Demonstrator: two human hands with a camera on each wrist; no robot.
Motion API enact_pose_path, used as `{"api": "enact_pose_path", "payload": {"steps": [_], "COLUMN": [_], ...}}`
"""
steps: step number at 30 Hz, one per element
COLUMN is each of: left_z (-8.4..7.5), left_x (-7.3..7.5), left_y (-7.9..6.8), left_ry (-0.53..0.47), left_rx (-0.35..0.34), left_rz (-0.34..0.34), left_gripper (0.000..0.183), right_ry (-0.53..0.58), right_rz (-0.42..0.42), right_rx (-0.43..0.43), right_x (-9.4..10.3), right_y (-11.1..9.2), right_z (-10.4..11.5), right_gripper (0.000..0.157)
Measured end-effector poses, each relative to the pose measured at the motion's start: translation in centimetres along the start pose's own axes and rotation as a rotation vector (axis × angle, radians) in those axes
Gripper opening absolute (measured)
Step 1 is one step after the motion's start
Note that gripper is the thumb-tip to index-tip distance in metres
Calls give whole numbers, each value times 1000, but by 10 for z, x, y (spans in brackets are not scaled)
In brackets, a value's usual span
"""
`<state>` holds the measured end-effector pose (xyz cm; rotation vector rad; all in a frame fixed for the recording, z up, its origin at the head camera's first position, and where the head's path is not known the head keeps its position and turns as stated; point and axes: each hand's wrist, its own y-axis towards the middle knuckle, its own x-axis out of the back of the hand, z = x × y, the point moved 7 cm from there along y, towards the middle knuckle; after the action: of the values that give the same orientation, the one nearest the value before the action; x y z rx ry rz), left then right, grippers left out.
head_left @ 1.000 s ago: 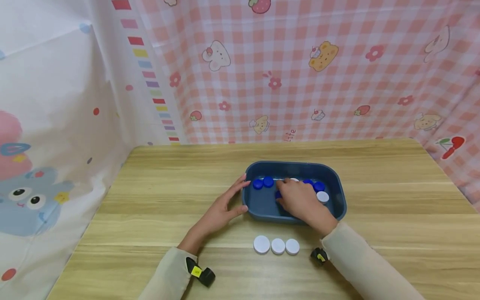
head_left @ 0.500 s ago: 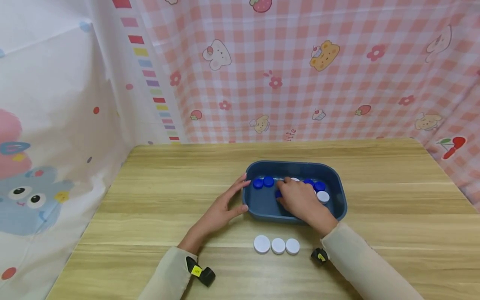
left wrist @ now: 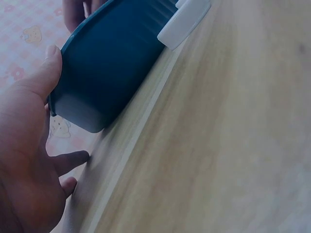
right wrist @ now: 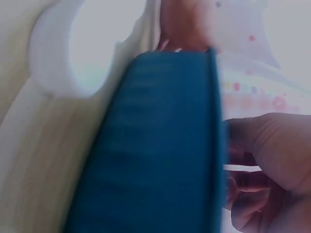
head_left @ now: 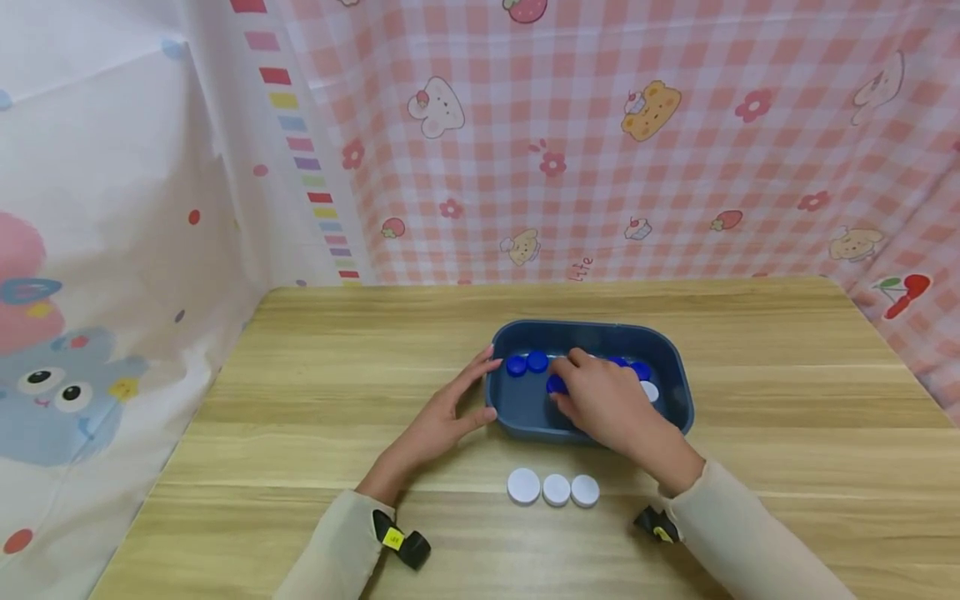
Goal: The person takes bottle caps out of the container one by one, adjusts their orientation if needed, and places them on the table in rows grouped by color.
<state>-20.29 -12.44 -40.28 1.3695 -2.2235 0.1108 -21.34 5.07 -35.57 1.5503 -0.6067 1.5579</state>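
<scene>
Right hand [head_left: 603, 404] is down inside the dark blue tray [head_left: 678, 392], fingers curled round a blue cap [head_left: 556, 384] at the tray's middle-left floor — pinching it, as far as the head view shows; the right wrist view is too blurred to confirm. Left hand [head_left: 442, 414] lies with straight fingers against the tray's left wall, thumb at the near corner, steadying and not clenched on it.

Two more blue caps [head_left: 526, 363] sit along the far wall left of the fingers, others right of them, partly hidden. One white cap [head_left: 649, 391] lies by the right wall. Three white caps [head_left: 555, 489] form a touching left-right row on the wooden table [head_left: 787, 433], near of the tray.

Handling judgement: the cap is a small rigid plastic disc, light, smooth enough to slip; best taken by the rim between thumb and fingertip. It looks to lie flat, with no long axis; which face points up cannot be told. The tray's long axis runs left-right.
</scene>
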Motion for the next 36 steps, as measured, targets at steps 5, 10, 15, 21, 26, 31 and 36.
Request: {"api": "enact_pose_path", "payload": {"steps": [5,10,15,21,26,31,36], "left_z": [-1,-2,-1,0,-2,-2,-3], "left_x": [0,0,0,0,1,0,0], "left_y": [0,0,0,0,0,1,-1], "left_ry": [-5,-10,-14,-10,0,8,5], "left_rx": [-7,-14,-16,-12,-12,-5,-9], "left_rz": [-7,-11,-9,-8,-7,-3,-4], "left_gripper": [59,59,60,60,60,60,59], "right_ry": [-5,1,28,137,182,191,177], "right_rz": [-37,-83,-73,28,100,182,223], "right_rx": [68,176,271,328,373,392,379], "right_x": [15,24,24,11,-5,-16,-23], "right_y": [-14,-32,-47,-59,-68,-75,-78], "right_z": [21,45,62,74,84,91,93], "right_gripper": [29,26,27,26,22,22,21]}}
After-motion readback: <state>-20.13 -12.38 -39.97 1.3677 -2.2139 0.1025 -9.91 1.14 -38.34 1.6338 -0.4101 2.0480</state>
